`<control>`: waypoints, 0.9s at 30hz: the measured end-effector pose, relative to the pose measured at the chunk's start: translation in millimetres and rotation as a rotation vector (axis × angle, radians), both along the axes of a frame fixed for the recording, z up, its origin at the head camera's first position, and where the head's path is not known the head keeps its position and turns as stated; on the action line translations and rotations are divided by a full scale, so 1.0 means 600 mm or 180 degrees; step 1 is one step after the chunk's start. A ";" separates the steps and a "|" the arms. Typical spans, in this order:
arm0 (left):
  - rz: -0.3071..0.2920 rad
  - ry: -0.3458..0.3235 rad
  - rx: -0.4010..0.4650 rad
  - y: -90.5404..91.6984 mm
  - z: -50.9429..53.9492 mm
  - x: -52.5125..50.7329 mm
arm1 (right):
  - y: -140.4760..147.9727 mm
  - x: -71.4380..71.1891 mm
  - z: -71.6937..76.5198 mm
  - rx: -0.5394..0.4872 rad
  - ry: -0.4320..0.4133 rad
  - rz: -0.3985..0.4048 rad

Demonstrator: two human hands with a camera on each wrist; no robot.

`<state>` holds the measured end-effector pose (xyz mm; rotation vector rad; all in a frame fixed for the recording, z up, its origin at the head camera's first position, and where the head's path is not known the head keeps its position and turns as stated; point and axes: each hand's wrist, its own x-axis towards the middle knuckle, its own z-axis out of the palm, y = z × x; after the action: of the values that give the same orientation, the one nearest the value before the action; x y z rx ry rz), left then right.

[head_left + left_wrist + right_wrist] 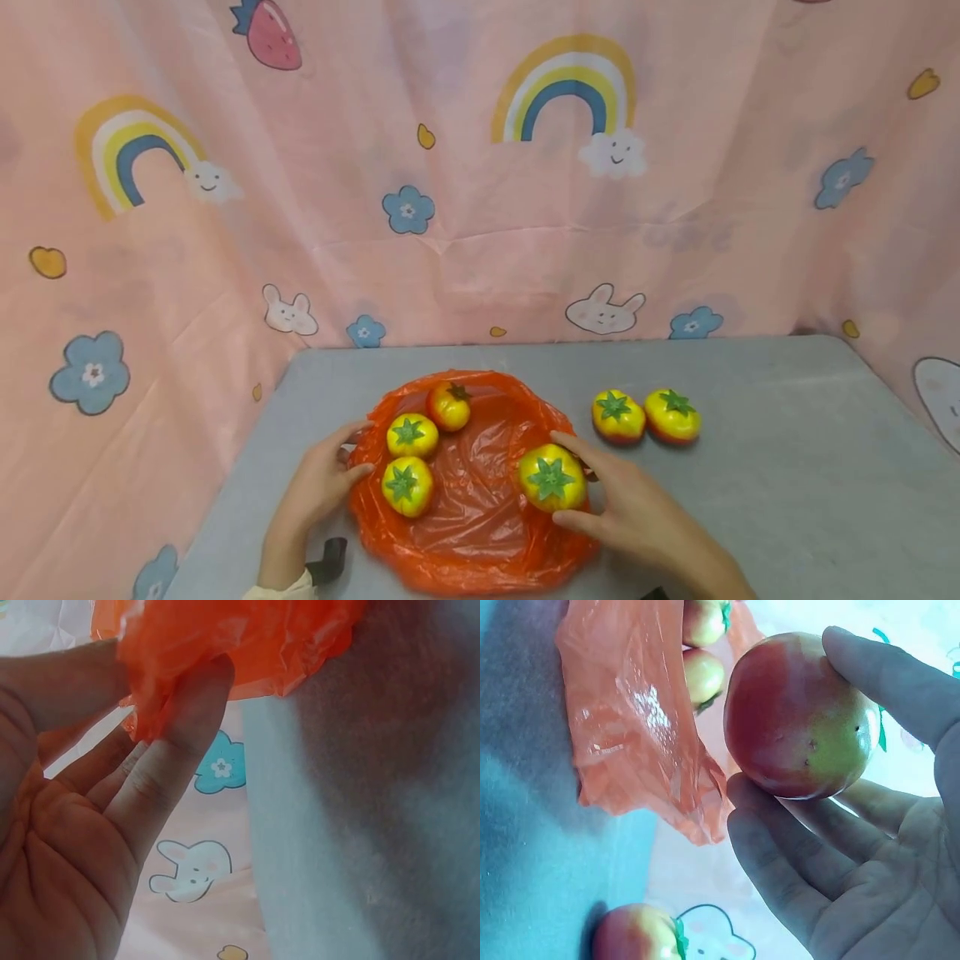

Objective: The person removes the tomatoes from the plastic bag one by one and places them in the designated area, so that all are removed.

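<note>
An orange plastic bag lies spread with its mouth facing up on the table. Three yellow-red tomatoes with green star-shaped tops, one of them this tomato, rest inside along its left side. My left hand pinches the bag's left rim between thumb and fingers, as the left wrist view shows with the orange film. Over the bag's right side, my right hand holds another tomato between thumb and fingers. In the right wrist view that tomato is raised clear of the bag's rim.
Two more tomatoes, the left tomato and the right tomato, sit side by side on the grey table, right of the bag. A pink patterned curtain hangs behind the table and along its sides.
</note>
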<state>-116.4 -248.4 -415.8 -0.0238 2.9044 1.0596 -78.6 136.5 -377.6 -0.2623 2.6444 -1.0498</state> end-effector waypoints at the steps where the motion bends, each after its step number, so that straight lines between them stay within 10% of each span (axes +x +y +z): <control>1: -0.0003 0.0004 -0.0009 0.001 0.000 -0.001 | 0.002 -0.001 0.000 -0.0009 -0.0012 -0.0021; 27: 0.0017 -0.0032 0.0175 0.001 0.001 0.000 | 0.067 -0.027 0.003 0.0005 0.0663 -0.0146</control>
<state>-116.5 -247.6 -415.1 -0.0345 2.8664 1.1362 -94.6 176.4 -376.0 -0.3287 2.8482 -1.0887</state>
